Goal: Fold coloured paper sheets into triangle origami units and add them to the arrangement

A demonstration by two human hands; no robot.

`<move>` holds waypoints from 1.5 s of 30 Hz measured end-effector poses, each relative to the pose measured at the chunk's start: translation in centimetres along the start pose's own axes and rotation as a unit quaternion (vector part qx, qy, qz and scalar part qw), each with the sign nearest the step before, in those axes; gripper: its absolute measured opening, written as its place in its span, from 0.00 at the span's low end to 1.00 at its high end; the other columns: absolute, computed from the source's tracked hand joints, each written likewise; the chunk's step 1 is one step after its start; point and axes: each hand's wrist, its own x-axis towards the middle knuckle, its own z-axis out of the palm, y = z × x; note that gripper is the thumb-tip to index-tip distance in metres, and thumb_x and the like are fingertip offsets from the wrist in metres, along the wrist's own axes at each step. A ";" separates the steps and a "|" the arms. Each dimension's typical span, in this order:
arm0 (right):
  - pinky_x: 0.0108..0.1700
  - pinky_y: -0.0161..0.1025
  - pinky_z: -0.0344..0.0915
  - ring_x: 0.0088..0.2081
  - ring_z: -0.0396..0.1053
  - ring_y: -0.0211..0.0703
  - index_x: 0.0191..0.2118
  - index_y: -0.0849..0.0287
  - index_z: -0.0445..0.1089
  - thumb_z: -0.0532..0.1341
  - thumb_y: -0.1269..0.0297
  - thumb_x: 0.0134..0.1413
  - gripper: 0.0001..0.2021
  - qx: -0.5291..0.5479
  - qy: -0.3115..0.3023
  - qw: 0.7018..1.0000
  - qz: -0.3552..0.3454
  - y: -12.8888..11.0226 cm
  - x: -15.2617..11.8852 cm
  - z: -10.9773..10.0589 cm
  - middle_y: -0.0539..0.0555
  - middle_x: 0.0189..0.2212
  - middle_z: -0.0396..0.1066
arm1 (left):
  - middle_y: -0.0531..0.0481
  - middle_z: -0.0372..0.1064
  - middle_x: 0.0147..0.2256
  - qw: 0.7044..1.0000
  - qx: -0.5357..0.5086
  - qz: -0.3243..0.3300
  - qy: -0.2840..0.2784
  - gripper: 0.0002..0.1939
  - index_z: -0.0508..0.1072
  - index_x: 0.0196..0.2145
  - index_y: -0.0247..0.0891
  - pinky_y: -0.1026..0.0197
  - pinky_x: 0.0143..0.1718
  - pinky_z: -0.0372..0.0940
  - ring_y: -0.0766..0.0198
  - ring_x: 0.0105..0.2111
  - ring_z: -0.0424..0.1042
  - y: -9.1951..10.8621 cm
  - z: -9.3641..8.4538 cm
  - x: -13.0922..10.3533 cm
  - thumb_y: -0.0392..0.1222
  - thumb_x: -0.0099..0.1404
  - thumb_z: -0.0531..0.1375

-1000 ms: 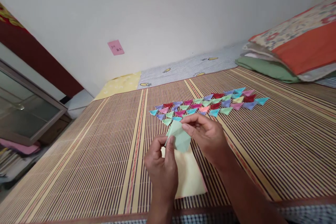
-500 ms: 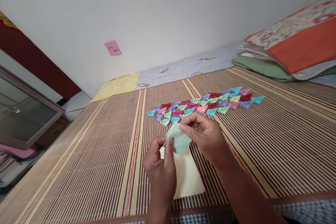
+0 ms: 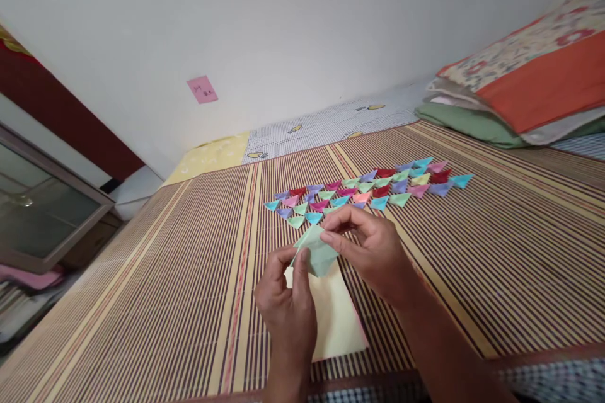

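where fingers (image 3: 301,259) cover it, green paper (image 3: 319,255) is hard to make out

the left hand (image 3: 287,305) pinches its left edge, the right hand (image 3: 371,249) its upper right, above a partly hidden cream sheet (image 3: 336,321); the right hand blocks some paper shapes (image 3: 362,198).

Ppr pcs (image 3: 366,187) L of bedding (image 3: 539,88)
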 end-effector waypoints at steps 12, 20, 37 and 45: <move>0.44 0.41 0.67 0.39 0.71 0.42 0.33 0.57 0.70 0.65 0.71 0.59 0.05 -0.088 -0.016 0.991 -0.097 -0.9 -0.1 0.4 0.50 0.34 0.72 | 0.53 0.73 0.30 0.993 -0.080 -0.062 0.059 0.08 0.76 0.34 0.39 0.67 0.33 0.70 0.66 0.30 0.73 -0.5 -0.3 0.4 0.45 0.66 0.66; 0.40 0.41 0.67 0.34 0.70 0.42 0.32 0.57 0.70 0.63 0.66 0.63 0.07 -0.025 0.013 0.999 -0.018 -0.9 -0.3 1.0 0.50 0.30 0.72 | 0.53 0.73 0.26 0.997 -0.064 -0.043 0.020 0.09 0.76 0.31 0.38 0.68 0.28 0.69 0.67 0.26 0.72 0.2 -0.3 0.3 0.46 0.66 0.65; 0.33 0.38 0.65 0.30 0.67 0.40 0.29 0.57 0.69 0.63 0.66 0.60 0.08 0.011 0.004 0.999 0.034 -0.4 -0.5 1.3 0.50 0.27 0.71 | 0.51 0.77 0.30 0.983 -0.137 -0.095 0.078 0.07 0.79 0.30 0.38 0.64 0.36 0.72 0.65 0.32 0.76 0.5 -0.4 0.4 0.42 0.60 0.70; 0.31 0.37 0.65 0.28 0.66 0.39 0.29 0.57 0.68 0.64 0.67 0.59 0.07 0.020 0.011 0.999 0.049 -0.5 -0.5 1.5 0.49 0.25 0.69 | 0.54 0.73 0.24 0.978 -0.144 -0.131 0.078 0.10 0.76 0.27 0.36 0.69 0.27 0.69 0.69 0.25 0.72 0.9 -0.4 0.6 0.42 0.58 0.72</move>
